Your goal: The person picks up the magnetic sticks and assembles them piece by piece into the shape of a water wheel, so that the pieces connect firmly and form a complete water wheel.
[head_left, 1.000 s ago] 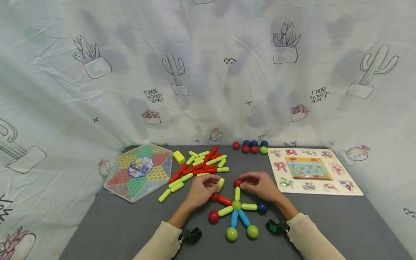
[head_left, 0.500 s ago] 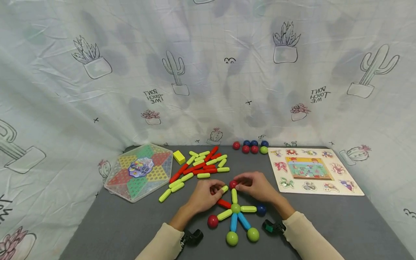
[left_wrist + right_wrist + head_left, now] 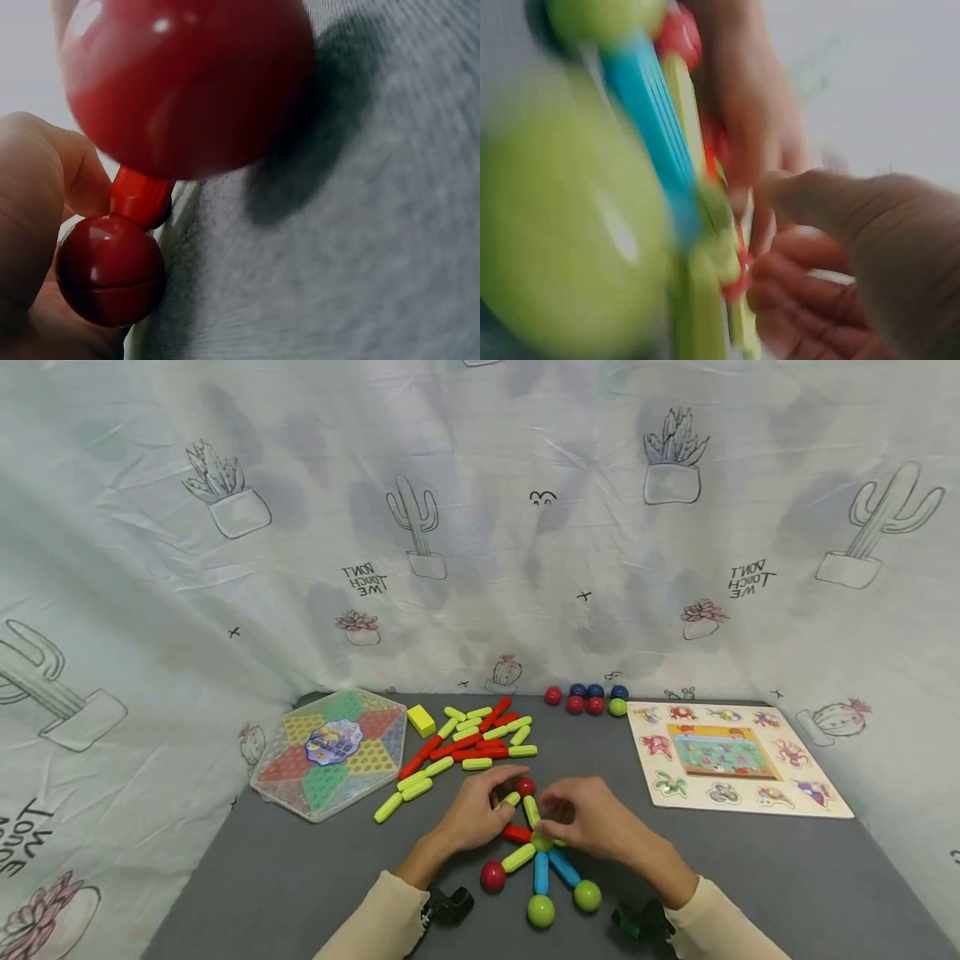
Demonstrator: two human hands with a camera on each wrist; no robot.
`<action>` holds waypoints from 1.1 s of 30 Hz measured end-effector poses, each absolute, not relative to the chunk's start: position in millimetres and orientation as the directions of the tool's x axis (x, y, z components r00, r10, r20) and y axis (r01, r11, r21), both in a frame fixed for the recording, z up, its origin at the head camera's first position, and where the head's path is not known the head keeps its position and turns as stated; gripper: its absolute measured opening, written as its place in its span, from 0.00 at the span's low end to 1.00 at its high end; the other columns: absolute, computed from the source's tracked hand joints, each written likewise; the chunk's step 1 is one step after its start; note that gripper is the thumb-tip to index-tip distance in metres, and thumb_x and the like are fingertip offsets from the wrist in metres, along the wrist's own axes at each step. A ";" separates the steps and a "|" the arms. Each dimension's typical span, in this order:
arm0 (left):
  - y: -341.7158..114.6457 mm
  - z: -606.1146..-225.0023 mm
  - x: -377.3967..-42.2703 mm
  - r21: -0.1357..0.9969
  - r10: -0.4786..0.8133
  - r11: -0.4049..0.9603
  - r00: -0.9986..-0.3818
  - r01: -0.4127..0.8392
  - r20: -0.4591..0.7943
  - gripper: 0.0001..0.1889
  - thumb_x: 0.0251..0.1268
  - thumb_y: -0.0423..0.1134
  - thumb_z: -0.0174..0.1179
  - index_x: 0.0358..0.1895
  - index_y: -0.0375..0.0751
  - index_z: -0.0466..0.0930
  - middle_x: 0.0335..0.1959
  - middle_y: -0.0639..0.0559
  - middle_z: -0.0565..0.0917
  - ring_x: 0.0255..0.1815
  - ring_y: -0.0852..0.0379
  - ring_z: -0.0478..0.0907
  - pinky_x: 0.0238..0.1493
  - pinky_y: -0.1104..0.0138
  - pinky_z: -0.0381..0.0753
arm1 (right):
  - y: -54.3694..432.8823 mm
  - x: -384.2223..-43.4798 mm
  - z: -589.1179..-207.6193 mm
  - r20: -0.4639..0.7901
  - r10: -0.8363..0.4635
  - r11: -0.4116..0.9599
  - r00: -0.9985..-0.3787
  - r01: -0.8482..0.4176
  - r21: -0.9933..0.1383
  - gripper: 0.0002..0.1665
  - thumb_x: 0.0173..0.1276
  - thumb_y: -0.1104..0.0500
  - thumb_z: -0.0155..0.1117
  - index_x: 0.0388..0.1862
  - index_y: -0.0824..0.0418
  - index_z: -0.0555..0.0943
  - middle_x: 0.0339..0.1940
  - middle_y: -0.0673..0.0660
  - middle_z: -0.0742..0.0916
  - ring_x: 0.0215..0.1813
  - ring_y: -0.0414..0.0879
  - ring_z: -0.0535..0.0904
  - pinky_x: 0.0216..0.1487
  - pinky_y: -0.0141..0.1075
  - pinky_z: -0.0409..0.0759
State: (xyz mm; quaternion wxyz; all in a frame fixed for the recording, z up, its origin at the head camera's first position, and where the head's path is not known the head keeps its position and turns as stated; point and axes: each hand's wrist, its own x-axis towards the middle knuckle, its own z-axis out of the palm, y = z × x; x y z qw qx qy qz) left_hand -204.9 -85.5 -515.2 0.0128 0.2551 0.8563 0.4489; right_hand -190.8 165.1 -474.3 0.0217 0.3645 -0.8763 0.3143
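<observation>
A star of magnetic sticks and balls lies on the grey table, joined at a green centre ball (image 3: 542,841). My left hand (image 3: 472,810) pinches a yellow-green stick (image 3: 510,801) beside the star's top red ball (image 3: 526,787). In the left wrist view its fingers are around a red stick (image 3: 140,196) and a red ball (image 3: 111,270), with a bigger-looking red ball (image 3: 187,82) close to the camera. My right hand (image 3: 596,820) hovers over the star's right side, hiding its blue ball; thumb and fingers are apart, loosely bent, holding nothing in the blurred right wrist view.
Behind the left hand lie several loose red and yellow-green sticks (image 3: 468,739) and a yellow block (image 3: 422,721). A hexagonal game board (image 3: 333,752) stands at the left, a wooden puzzle board (image 3: 738,802) at the right. Several spare balls (image 3: 575,704) sit along the back.
My right hand has let go of the top red ball and come nearer over the star's centre. That ball and its stick have tilted left toward the stick in my left hand.
</observation>
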 end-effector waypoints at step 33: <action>-136.4 -524.7 -234.4 0.900 0.221 0.177 -0.908 0.397 0.357 0.13 0.70 0.26 0.70 0.55 0.33 0.92 0.50 0.36 0.93 0.50 0.42 0.92 0.54 0.68 0.88 | 180.1 -180.9 -475.8 0.252 -0.756 0.428 -0.604 -0.748 -0.507 0.11 0.72 0.64 0.77 0.50 0.51 0.92 0.48 0.45 0.93 0.50 0.38 0.88 0.54 0.41 0.89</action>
